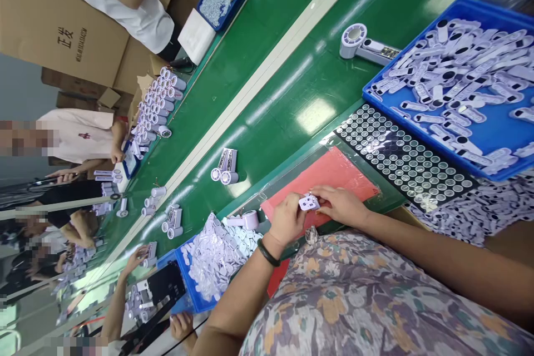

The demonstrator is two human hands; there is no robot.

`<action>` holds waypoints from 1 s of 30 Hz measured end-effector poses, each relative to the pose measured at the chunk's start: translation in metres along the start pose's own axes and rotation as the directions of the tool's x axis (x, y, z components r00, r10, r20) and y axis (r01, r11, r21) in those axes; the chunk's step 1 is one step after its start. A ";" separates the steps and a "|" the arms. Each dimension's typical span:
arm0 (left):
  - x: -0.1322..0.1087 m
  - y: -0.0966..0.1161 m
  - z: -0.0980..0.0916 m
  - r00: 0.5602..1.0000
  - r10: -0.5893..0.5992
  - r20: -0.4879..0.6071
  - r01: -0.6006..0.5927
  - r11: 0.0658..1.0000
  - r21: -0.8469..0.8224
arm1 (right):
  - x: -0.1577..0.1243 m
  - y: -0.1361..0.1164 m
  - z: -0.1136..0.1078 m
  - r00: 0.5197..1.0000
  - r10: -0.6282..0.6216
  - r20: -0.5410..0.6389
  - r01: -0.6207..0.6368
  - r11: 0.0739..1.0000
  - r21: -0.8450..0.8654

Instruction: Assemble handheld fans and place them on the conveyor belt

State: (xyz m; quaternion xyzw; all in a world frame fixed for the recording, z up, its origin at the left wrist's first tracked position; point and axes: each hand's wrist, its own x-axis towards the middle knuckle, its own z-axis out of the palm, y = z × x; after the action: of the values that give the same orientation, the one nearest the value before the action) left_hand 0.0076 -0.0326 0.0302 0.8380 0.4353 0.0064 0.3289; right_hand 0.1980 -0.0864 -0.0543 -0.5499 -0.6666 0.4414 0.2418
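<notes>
Both hands are closed on one small piece: the left hand [287, 219] and the right hand [340, 206] pinch a white plastic part [308, 202] with their fingertips, and they come very near each other around it. The part has dark holes on its face, but I cannot tell its exact kind because the fingers cover a portion of it. It is held between the two hands, just above a red mat [329, 175], at the edge of a green conveyor belt [267, 89]. A black bracelet [268, 252] sits on the left wrist.

From the hands, at about 2 o'clock, lies a black sheet of round discs [400, 156], and beyond it is a blue tray [411, 41] full of white plastic handles [454, 78]. At about 1 o'clock, a white round-headed unit [367, 44] lies on the belt. At about 9 o'clock, a single white part [246, 221] is lying close to the left hand, and at about 8 o'clock a second blue tray [186, 281] holds a heap of white pieces [212, 256].

For handling so small a piece well, it seems best to keep the fingertips firm on its sides, leave its holes uncovered, and keep it over the mat, so that it does not drop among the loose parts.
</notes>
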 end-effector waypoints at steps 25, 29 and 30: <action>0.000 -0.003 -0.001 0.984 -0.155 -0.088 0.146 0.984 -0.101 | 0.006 -0.005 -0.005 0.999 -0.024 0.040 0.024 1.000 0.008; -0.001 0.000 0.002 0.994 -0.062 -0.088 0.055 0.995 -0.085 | 0.006 -0.005 -0.006 0.999 -0.016 0.044 0.016 1.000 0.008; -0.001 0.001 0.003 0.995 -0.048 -0.092 0.039 0.995 -0.088 | 0.005 -0.004 -0.006 0.999 -0.012 0.046 0.012 1.000 0.007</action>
State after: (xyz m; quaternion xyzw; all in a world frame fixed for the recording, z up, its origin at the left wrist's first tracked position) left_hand 0.0082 -0.0355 0.0284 0.8121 0.4679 0.0577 0.3439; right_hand 0.1988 -0.0793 -0.0485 -0.5347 -0.6738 0.4546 0.2311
